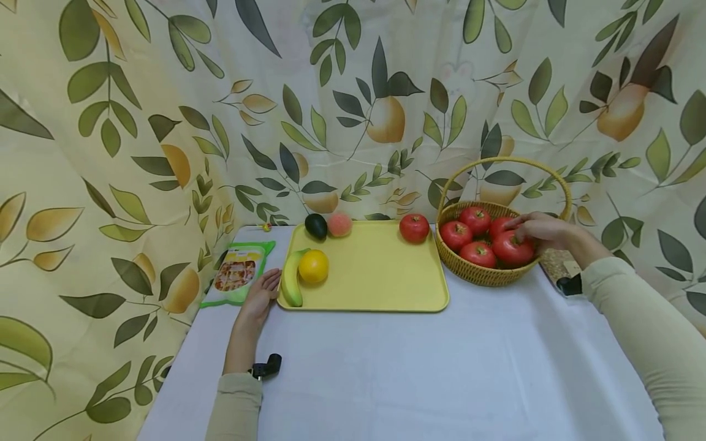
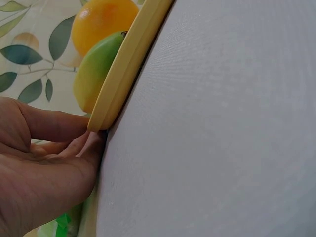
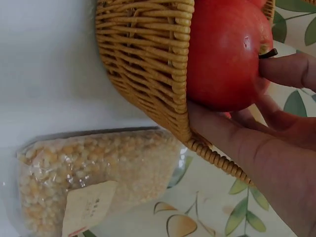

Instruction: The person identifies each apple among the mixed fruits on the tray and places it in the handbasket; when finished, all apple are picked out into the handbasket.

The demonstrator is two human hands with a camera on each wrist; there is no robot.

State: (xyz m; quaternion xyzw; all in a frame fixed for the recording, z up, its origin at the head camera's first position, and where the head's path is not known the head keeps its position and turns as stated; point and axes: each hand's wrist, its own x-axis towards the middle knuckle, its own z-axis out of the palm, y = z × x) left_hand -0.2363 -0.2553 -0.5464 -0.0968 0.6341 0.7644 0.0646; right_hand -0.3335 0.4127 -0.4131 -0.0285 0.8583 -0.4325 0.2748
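My left hand [image 1: 263, 296] is at the left edge of a yellow tray [image 1: 375, 275]; in the left wrist view its fingers pinch the rim near the corner. On the tray lie a banana [image 1: 292, 278], an orange [image 1: 313, 266], a dark avocado [image 1: 316, 226], a peach [image 1: 339, 225] and a red apple [image 1: 414, 228]. My right hand [image 1: 543, 231] reaches over the right side of a wicker basket [image 1: 485, 275] holding several red apples. Its thumb and fingers curl round the front right apple [image 3: 224, 59], the thumb squeezed between apple and basket wall.
A green-edged food packet [image 1: 238, 274] lies left of the tray, by my left hand. Right of the basket sits a clear bag of corn kernels [image 3: 98, 168], partly behind my right wrist. The basket's tall handle [image 1: 504, 160] arches over it. A patterned curtain [image 1: 353, 122] hangs behind the table.
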